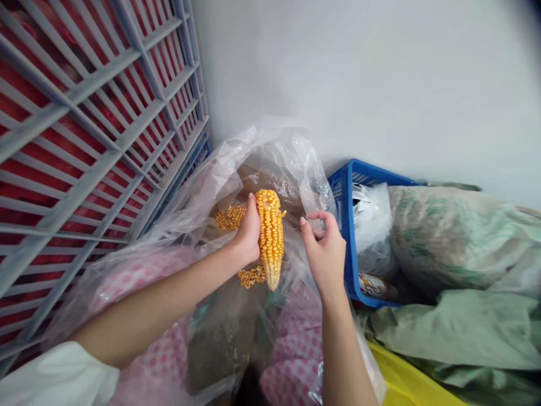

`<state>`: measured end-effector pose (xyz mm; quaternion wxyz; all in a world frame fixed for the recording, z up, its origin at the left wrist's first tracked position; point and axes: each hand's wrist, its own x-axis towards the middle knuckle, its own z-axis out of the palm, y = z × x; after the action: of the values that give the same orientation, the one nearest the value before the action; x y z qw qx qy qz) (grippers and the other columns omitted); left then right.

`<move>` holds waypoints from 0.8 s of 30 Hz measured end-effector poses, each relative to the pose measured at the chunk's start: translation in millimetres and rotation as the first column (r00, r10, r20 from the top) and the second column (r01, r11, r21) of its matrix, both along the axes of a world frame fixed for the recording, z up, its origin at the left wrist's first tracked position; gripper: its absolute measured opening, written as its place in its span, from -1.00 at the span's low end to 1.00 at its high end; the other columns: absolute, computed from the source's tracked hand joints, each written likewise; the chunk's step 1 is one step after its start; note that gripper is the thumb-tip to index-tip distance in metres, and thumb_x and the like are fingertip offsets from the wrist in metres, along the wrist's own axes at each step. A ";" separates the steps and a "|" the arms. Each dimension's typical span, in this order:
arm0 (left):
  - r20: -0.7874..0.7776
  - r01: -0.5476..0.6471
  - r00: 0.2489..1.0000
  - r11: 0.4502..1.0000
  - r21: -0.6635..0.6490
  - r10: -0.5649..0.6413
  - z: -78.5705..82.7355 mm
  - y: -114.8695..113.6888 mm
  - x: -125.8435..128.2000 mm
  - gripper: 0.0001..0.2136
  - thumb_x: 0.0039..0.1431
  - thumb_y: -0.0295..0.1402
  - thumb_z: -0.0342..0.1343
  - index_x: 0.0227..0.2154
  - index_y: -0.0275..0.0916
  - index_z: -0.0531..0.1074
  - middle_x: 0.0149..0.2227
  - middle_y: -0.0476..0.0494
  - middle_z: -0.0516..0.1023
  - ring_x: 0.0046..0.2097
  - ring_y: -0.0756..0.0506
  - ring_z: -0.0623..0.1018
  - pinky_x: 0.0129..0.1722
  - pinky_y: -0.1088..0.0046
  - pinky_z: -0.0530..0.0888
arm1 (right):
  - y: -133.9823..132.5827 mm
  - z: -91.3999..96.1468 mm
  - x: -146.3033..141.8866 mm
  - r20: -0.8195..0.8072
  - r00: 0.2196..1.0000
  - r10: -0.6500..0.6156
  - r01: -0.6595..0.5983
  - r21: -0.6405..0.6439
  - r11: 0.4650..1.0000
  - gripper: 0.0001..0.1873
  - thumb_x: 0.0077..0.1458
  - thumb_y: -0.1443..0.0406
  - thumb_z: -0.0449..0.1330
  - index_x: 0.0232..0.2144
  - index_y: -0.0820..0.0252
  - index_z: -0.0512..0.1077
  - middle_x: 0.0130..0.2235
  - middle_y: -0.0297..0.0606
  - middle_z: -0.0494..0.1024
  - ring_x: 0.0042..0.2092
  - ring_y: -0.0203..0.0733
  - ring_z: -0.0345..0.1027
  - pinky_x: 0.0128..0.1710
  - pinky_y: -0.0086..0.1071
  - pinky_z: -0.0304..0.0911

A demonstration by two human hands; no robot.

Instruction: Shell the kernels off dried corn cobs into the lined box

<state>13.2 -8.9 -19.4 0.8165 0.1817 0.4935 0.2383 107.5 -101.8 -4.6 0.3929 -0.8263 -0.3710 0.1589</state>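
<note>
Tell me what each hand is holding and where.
The left hand grips a dried yellow corn cob around its upper half; the right hand holds nothing visible.

My left forearm (152, 307) reaches in from the lower left out of a white sleeve (54, 378), its wrist bent and my left hand (246, 232) closed with the fingers (252, 211) curled, while my bare right forearm (344, 361) rises beside it and my right hand (325, 254) hangs half open, back toward me.

1. A plain white wall (363, 73) rises ahead, evenly lit.
2. A grey slatted rack (97, 135) stands left, red sacks (38, 194) behind it.
3. A blue plastic crate (372, 172) and green sacks (456, 242) sit right.
</note>
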 end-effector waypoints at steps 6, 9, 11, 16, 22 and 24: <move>0.008 -0.101 0.995 0.993 0.067 0.100 3.4 8.7 1.8 -0.51 0.03 0.13 -0.16 -0.35 -0.20 0.42 -0.49 -0.09 0.49 -0.38 -0.08 0.51 -0.40 0.46 0.43 | 1.2 -2.2 -16.4 0.228 0.973 0.022 -0.003 -0.087 0.996 -0.77 0.10 0.14 0.01 -0.28 0.16 0.29 -0.72 -0.53 0.25 -0.68 -0.37 0.09 -0.58 -0.51 -0.07; 0.030 -0.181 0.983 0.981 0.062 0.180 -2.0 12.2 3.2 -0.49 0.04 0.14 -0.20 -0.34 -0.20 0.41 -0.42 -0.12 0.51 -0.27 -0.10 0.53 -0.32 0.45 0.44 | 5.0 -10.3 -33.1 0.386 0.922 0.029 0.022 -0.127 0.992 -0.76 0.15 0.20 -0.07 -0.26 0.16 0.33 -0.64 -0.43 0.39 -0.66 -0.34 0.17 -0.59 -0.49 -0.13; 0.039 -0.260 0.965 0.964 0.053 0.258 -3.9 15.2 3.5 -0.48 0.06 0.14 -0.23 -0.32 -0.19 0.40 -0.33 -0.13 0.53 -0.19 -0.11 0.52 -0.24 0.44 0.43 | 6.4 -15.1 -41.2 0.430 0.902 0.040 0.017 -0.128 0.992 -0.74 0.16 0.22 -0.08 -0.25 0.17 0.35 -0.62 -0.38 0.43 -0.64 -0.33 0.21 -0.59 -0.49 -0.14; 0.078 -0.327 0.944 0.941 0.085 0.321 1.8 18.4 1.4 -0.48 0.07 0.14 -0.25 -0.30 -0.17 0.39 -0.23 -0.11 0.52 -0.12 -0.10 0.50 -0.19 0.44 0.42 | 3.7 -11.2 -38.4 0.299 0.954 0.004 0.010 -0.044 0.999 -0.78 0.14 0.18 -0.03 -0.28 0.16 0.32 -0.64 -0.45 0.40 -0.66 -0.36 0.17 -0.58 -0.51 -0.05; 0.055 -0.238 0.971 0.968 0.075 0.234 4.0 13.0 1.0 -0.51 0.06 0.13 -0.20 -0.35 -0.18 0.40 -0.42 -0.09 0.51 -0.30 -0.08 0.52 -0.37 0.47 0.41 | 0.6 -2.3 -27.6 0.246 0.969 0.014 -0.012 -0.010 1.000 -0.79 0.10 0.18 -0.01 -0.30 0.17 0.31 -0.70 -0.52 0.30 -0.68 -0.37 0.11 -0.57 -0.51 0.00; 0.054 -0.198 0.980 0.978 0.070 0.194 3.4 13.8 1.3 -0.51 0.07 0.11 -0.21 -0.38 -0.19 0.41 -0.49 -0.09 0.48 -0.37 -0.07 0.51 -0.42 0.48 0.39 | 0.7 -1.9 -26.1 0.255 0.966 0.035 -0.031 -0.022 0.999 -0.80 0.10 0.20 -0.01 -0.29 0.17 0.32 -0.71 -0.52 0.29 -0.68 -0.36 0.11 -0.57 -0.51 0.01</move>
<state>14.4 4.9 -16.1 0.7930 0.1570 0.4806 0.3400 81.4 -101.1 -6.5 0.3317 -0.8371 -0.4308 0.0609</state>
